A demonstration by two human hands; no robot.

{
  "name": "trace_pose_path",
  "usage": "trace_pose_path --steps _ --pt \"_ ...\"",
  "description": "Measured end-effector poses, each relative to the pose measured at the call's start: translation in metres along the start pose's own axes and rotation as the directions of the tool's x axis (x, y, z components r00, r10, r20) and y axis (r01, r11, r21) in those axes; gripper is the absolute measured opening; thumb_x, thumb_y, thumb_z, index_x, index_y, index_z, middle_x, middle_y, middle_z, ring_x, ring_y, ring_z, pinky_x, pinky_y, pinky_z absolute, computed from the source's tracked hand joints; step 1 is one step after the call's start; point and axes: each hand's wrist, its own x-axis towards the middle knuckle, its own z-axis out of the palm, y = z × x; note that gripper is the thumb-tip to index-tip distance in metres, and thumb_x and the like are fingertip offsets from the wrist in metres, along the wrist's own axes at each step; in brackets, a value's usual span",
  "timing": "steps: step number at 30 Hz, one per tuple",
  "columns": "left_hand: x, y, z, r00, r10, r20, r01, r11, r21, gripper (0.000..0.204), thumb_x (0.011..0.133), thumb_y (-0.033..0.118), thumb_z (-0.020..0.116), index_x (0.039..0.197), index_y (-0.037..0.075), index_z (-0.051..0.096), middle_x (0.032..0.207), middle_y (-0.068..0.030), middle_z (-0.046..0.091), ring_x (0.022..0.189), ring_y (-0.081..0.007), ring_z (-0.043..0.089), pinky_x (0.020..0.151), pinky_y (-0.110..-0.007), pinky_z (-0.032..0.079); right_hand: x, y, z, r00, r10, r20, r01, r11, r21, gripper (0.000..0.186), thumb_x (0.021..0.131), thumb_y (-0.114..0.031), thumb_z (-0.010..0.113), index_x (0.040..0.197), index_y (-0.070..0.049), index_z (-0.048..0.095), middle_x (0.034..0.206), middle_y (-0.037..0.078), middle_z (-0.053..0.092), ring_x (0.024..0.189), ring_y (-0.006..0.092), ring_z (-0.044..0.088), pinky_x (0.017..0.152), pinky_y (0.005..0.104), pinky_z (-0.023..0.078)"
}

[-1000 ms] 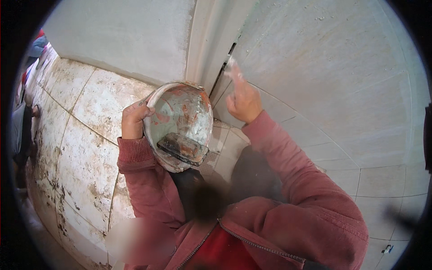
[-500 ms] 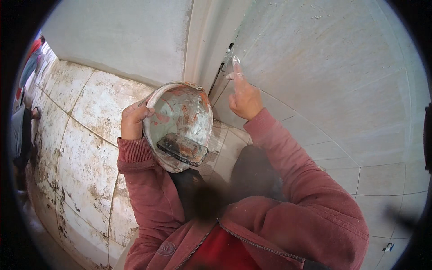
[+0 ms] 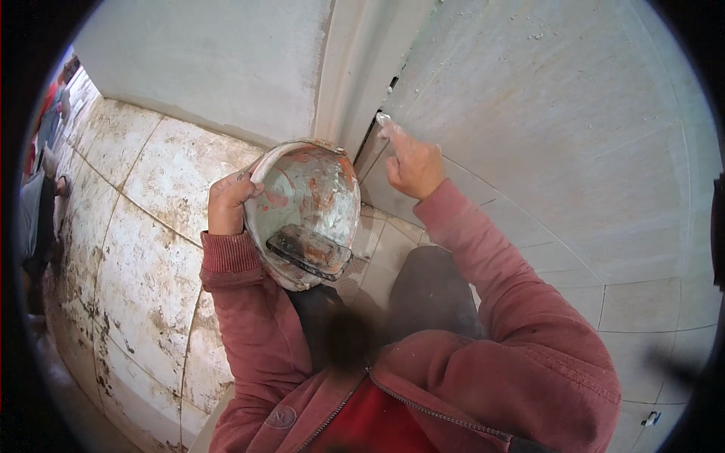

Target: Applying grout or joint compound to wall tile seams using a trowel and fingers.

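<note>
My left hand (image 3: 228, 202) grips the rim of a round, paste-smeared bowl (image 3: 313, 192), red under the white crust, held at chest height. A dark flat tool (image 3: 308, 251) with orange stains lies across the bowl's lower edge. My right hand (image 3: 411, 162) is raised to the wall, its forefinger tipped with white paste and pressed on the joint beside a dark gap (image 3: 371, 134) between the white corner trim (image 3: 355, 68) and the tiled wall (image 3: 544, 136). Both arms wear red sleeves.
Large floor tiles (image 3: 128, 249) smeared with white and brown residue spread to the left. A plain white wall (image 3: 219, 60) stands behind. At the far left edge another person (image 3: 38, 219) is partly in view.
My right forefinger has slid slightly up along the joint by the corner trim. The bowl in my left hand stays almost in place.
</note>
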Motion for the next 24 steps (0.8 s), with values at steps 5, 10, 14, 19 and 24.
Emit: trace_pose_path --steps 5,10,14,19,24 --pt "-0.001 0.004 0.003 1.000 0.018 -0.012 -0.017 0.996 0.090 0.039 0.065 0.003 0.042 0.099 -0.015 0.050 0.078 -0.0194 0.058 0.062 -0.0258 0.058 0.063 -0.033 0.049 0.015 -0.016 -0.004 0.985 0.171 -0.014 -0.167 0.973 0.157 0.047 0.057 -0.002 0.049 0.104 -0.003 0.042 0.112 0.008 0.050 0.065 0.0267 0.056 0.052 0.0368 0.046" --pt "0.004 -0.004 -0.002 1.000 0.025 0.016 -0.025 0.999 0.025 0.040 0.064 0.003 0.041 0.098 -0.016 0.049 0.078 -0.0195 0.058 0.063 -0.0246 0.058 0.064 -0.031 0.049 -0.005 -0.002 0.029 0.994 -0.083 -0.075 0.080 0.996 -0.044 0.078 0.057 0.000 0.048 0.129 -0.004 0.022 0.110 0.013 0.051 0.063 0.0269 0.056 0.049 0.0328 0.045" --pt "0.001 -0.002 -0.003 1.000 0.014 0.028 -0.015 1.000 0.026 0.040 0.064 0.003 0.041 0.099 -0.016 0.049 0.077 -0.0194 0.059 0.064 -0.0239 0.058 0.064 -0.030 0.049 -0.014 -0.015 -0.003 0.981 0.124 0.146 -0.141 0.983 0.114 0.077 0.058 -0.001 0.049 0.130 -0.004 0.021 0.111 0.014 0.050 0.066 0.0269 0.056 0.050 0.0327 0.045" --pt "-0.002 0.003 0.007 1.000 -0.009 0.016 0.008 0.999 0.053 0.041 0.064 0.003 0.041 0.100 -0.015 0.049 0.078 -0.0197 0.059 0.064 -0.0244 0.059 0.063 -0.031 0.049 0.011 0.007 -0.007 0.990 0.109 -0.094 -0.107 0.994 0.024 0.058 0.059 -0.001 0.047 0.116 -0.009 0.040 0.104 0.009 0.055 0.061 0.0265 0.055 0.049 0.0337 0.044" --pt "0.004 -0.004 -0.013 0.999 -0.049 0.021 0.049 0.998 -0.039 0.042 0.064 0.003 0.042 0.103 -0.013 0.049 0.078 -0.0191 0.059 0.065 -0.0232 0.059 0.064 -0.029 0.048 -0.016 -0.011 0.004 0.983 0.129 0.132 -0.145 0.982 0.118 0.047 0.060 -0.001 0.047 0.105 -0.010 0.044 0.099 0.010 0.056 0.062 0.0275 0.055 0.052 0.0344 0.044"
